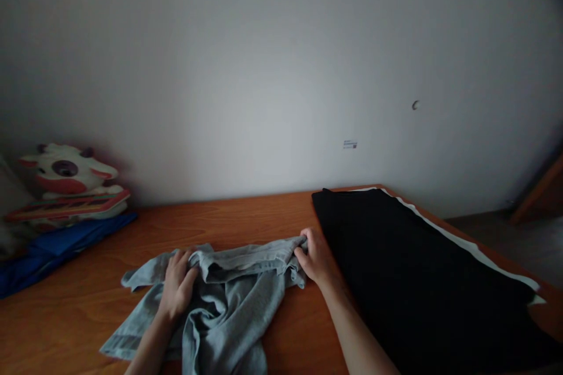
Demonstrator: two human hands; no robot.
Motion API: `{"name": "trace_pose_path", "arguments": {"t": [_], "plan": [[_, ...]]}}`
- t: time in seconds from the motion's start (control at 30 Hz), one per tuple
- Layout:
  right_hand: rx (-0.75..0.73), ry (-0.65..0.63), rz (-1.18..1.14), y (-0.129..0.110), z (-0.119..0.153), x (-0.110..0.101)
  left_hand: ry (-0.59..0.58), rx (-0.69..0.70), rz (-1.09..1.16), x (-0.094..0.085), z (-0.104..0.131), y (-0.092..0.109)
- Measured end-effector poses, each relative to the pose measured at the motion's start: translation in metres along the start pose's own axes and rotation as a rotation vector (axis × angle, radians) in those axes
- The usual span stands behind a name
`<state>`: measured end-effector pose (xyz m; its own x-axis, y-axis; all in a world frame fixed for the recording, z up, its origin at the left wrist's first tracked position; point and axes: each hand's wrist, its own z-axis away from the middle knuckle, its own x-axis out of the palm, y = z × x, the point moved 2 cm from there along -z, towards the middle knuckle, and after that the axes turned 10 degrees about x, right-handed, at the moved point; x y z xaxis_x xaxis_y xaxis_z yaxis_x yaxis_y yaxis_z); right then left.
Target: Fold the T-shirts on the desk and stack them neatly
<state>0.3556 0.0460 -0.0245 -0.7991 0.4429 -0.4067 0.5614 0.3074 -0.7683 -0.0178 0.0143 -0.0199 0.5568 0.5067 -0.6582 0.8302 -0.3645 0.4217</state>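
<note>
A rumpled light grey garment [246, 316] lies in loose folds on the wooden tabletop, with a thick band-like edge running between my two hands. My left hand [179, 281] grips the left part of that edge, its fingers over the cloth and the thumb on the near side. At the band's right end, my right hand [311, 255] pinches the fabric between thumb and curled fingers. One flap with a stitched hem spreads out at the lower left. The folds hide the garment's full shape, and its near end runs out of view.
Black cloth [409, 263] lies flat on the right, over a white layer [466, 240] showing along its far edge. On the left, a cow-shaped toy keyboard [70, 187] sits on blue fabric [65, 243]. The wooden table [211, 217] meets a pale wall [264, 70] at the back.
</note>
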Motion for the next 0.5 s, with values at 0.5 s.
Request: {"name": "trace_pose_path", "arguments": {"t": [0.5], "plan": [[0.074,0.044,0.144,0.000,0.007,-0.035,-0.184,0.114,-0.204,-0.029,0.010,0.044]]}}
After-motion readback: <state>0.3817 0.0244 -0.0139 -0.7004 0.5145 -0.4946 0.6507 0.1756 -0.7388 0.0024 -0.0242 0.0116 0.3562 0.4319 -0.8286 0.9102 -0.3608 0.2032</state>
